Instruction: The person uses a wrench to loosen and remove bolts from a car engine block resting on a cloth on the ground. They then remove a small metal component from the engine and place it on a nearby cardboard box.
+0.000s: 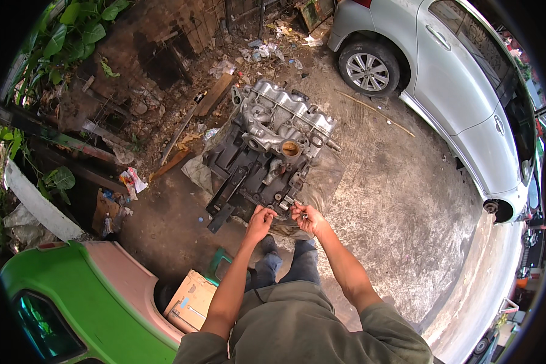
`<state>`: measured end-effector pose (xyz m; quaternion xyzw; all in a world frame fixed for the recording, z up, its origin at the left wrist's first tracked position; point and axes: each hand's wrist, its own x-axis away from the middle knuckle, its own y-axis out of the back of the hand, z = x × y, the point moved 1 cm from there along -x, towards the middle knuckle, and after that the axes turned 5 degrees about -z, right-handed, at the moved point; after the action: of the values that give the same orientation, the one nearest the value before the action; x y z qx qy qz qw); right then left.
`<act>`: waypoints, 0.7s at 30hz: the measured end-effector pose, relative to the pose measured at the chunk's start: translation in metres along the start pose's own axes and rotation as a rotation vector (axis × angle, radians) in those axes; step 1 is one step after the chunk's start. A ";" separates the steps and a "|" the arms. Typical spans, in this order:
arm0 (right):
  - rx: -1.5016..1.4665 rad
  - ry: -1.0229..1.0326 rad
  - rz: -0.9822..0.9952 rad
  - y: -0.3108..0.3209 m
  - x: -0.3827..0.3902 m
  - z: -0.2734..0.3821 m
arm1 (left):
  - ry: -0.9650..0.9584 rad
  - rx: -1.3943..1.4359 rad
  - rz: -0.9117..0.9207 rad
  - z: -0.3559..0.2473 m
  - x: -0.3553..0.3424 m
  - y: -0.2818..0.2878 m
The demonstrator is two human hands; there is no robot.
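Note:
A car engine (pixel 258 115) with a silvery top cover and dark lower parts rests on the ground in front of me. At its near edge, my left hand (pixel 259 223) is closed in a pinch; whatever lies between its fingertips is too small to name. Just to the right, my right hand (pixel 309 219) has thumb and fingers pressed together beside a small shiny metal part (pixel 287 204). Whether that part is in the fingers or fixed to the engine, I cannot tell. A round, brownish opening (pixel 290 148) shows on the engine's near side.
Cloth sheeting (pixel 200 173) lies under the engine. A silver car (pixel 461 73) stands at the right, a green car body (pixel 73 297) at the lower left. Beside my legs is a cardboard box (pixel 191 303). Wooden planks (pixel 215 94) and litter lie at the back left.

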<state>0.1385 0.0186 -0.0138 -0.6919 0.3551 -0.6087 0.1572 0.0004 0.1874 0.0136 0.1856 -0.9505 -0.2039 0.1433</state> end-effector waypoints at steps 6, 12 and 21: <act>0.088 0.036 -0.030 -0.007 -0.003 0.001 | 0.024 -0.005 -0.020 -0.003 0.001 -0.001; 0.814 0.300 -0.185 -0.001 0.004 -0.009 | -0.009 -0.003 -0.044 -0.003 0.002 -0.003; 1.690 1.115 -0.512 0.005 -0.011 -0.024 | 0.017 -0.022 -0.031 -0.005 0.004 -0.001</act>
<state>0.1142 0.0274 -0.0201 -0.0318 -0.3214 -0.9070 0.2702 -0.0007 0.1831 0.0178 0.2003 -0.9440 -0.2149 0.1504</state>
